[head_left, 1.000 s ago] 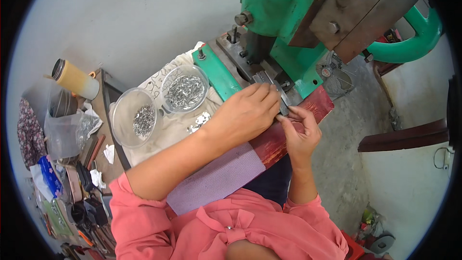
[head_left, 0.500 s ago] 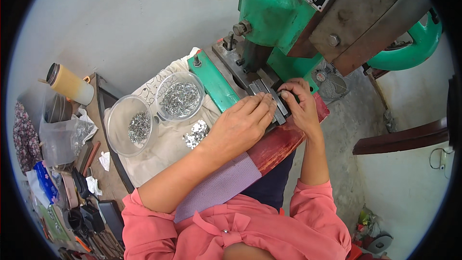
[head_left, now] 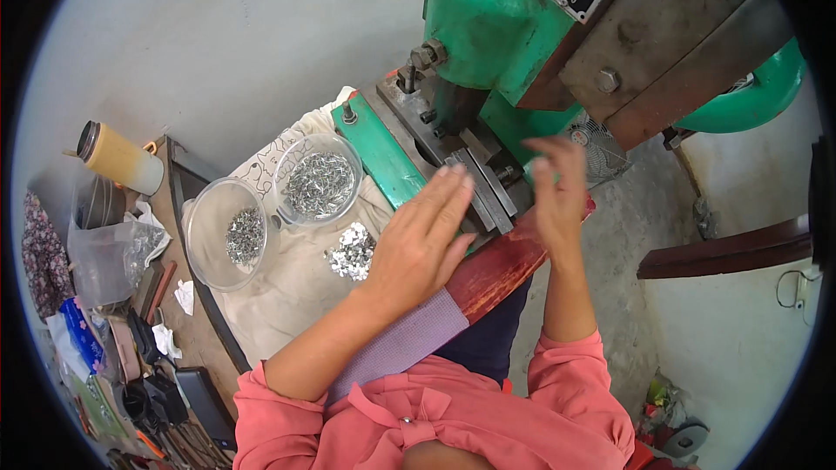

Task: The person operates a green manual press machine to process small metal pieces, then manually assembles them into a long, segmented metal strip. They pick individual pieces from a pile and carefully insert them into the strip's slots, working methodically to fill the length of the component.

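Observation:
My left hand [head_left: 422,231] lies with its fingers stretched out, the tips at the near-left edge of a steel two-bar fixture [head_left: 490,196] on the press bed. Nothing shows in its grasp. To the right of the fixture, my right hand [head_left: 562,187] is raised and smeared by motion, its thumb and fingers apart and no object visible in them. The press ram [head_left: 460,107] stands just beyond the fixture. Left of my left hand are a pile of small shiny metal pieces [head_left: 353,252] and two clear plastic tubs, the right tub [head_left: 351,152] and left tub [head_left: 205,239], both holding small metal parts.
The green press [head_left: 492,26] rises at the far side. A red board [head_left: 501,283] and a purple mat [head_left: 409,339] lie nearest my body. At left, a side table [head_left: 196,318] carries a yellow bottle [head_left: 126,159] and assorted tools. A fan [head_left: 599,144] stands behind the press.
My right hand has come away from the fixture and lifted to the right. My left hand has drawn back toward me, its fingers now straighter, uncovering more of the steel bars.

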`<state>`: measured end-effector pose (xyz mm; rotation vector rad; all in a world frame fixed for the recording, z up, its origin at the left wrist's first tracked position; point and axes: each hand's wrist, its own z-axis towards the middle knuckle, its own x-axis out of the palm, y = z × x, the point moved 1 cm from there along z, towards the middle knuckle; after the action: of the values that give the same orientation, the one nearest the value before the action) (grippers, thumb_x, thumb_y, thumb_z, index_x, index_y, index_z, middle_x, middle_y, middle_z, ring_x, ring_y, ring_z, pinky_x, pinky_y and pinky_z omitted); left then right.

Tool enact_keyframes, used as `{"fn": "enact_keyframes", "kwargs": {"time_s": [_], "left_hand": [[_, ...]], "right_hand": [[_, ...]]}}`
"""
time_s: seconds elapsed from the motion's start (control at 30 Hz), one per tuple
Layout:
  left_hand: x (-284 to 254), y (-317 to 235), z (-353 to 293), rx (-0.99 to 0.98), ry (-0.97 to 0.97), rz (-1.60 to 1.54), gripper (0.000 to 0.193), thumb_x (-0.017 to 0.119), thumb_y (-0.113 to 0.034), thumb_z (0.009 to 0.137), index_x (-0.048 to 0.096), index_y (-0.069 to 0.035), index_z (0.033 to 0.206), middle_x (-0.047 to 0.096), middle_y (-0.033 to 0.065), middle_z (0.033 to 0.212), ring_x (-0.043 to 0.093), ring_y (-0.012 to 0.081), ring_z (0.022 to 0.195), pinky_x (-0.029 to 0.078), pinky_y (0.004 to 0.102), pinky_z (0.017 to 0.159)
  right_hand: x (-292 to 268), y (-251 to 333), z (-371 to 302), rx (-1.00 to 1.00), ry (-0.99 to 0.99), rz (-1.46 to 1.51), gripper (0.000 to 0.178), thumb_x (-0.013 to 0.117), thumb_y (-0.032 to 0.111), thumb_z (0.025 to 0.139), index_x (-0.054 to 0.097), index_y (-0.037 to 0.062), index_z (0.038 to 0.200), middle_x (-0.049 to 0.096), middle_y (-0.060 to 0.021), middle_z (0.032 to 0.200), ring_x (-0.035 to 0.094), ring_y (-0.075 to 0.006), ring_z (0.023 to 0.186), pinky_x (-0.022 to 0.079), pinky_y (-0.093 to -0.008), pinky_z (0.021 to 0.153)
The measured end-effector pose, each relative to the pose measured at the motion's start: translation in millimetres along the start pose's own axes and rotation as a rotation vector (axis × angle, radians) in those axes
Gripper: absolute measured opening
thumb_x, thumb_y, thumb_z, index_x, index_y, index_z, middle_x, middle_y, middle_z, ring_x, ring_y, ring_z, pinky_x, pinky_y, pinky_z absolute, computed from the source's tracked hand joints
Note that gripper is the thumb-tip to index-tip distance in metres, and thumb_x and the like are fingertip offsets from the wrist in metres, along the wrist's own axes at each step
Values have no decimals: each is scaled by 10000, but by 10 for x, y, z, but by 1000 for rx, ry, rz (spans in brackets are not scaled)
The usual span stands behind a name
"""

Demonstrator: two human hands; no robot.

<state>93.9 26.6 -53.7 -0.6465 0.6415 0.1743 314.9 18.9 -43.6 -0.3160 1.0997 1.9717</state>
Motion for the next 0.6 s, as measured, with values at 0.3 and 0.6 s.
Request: {"fn": "enact_keyframes", "kwargs": {"time_s": [0.3,0.6], "left_hand": [[115,53,1,-309,20,-141,1071,885,-182,684,274,34,1537,409,260,1489,425,428,1359,365,465,1148],[217,75,45,-358,-27,-134,1033,874,-218,624,319,30,1459,367,273,1493,410,446,1360,365,485,1144]], "right_hand": [[-1231,-249,965,-161,-941,218,550,479,392,1073,434,-56,1389,500,-205,1274,579,-257,1074,503,-393,924],[-1762,-160,1423,-46,-694,284,586,496,518,1037,485,-31,1240,586,-142,863,629,-251,759,572,-419,769]]}}
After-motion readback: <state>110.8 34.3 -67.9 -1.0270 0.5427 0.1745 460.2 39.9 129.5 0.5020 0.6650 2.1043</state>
